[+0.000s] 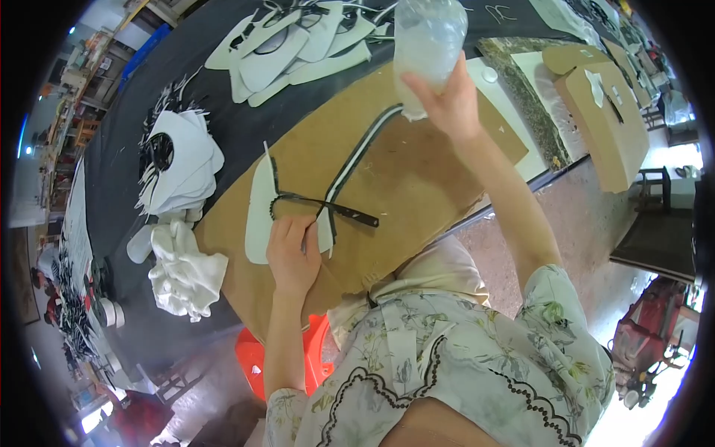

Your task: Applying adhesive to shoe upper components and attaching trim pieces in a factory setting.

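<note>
My right hand is wrapped round a clear plastic bottle with whitish contents, tilted over the far part of a brown cardboard sheet. My left hand has bent fingers pressed together on a white cut-out piece with dark edging, lying on the cardboard. Its fingertips partly hide that piece. Just beyond them lies a flat black strip with pale dots. A black-and-white striped band runs from the piece toward the bottle's lower end.
White cut-out pieces with black straps lie in piles at the back and left. A crumpled white cloth sits at the near left. Cardboard pieces are at the far right. Below the table edge is an orange-red plastic stool.
</note>
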Available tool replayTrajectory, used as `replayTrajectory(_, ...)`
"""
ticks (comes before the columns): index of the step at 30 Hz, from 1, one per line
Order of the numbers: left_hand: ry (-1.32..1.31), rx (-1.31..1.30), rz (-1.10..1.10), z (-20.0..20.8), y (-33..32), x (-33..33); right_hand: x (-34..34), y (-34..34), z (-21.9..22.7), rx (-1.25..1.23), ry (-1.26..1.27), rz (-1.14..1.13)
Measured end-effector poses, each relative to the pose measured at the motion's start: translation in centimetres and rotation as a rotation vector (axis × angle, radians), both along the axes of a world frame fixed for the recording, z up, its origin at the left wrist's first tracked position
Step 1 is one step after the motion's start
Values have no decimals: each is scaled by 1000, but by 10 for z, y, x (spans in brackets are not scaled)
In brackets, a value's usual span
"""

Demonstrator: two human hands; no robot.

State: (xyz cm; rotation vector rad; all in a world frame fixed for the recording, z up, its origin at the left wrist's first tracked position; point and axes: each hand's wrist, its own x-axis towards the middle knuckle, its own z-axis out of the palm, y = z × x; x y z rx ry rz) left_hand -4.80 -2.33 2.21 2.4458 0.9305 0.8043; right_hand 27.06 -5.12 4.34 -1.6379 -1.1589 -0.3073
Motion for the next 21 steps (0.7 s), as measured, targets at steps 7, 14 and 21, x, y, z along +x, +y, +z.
replayTrajectory(7, -33, 267, -91, 12, 12, 12, -16, -11, 30, 154, 309, 28)
replayTrajectory(14, 183, 383, -330, 9, 31, 17, -91, 7, 9, 112, 356, 267)
replayTrajectory(21, -711, -242, 247, -8, 31, 1, -176, -12, 7, -88, 241, 325)
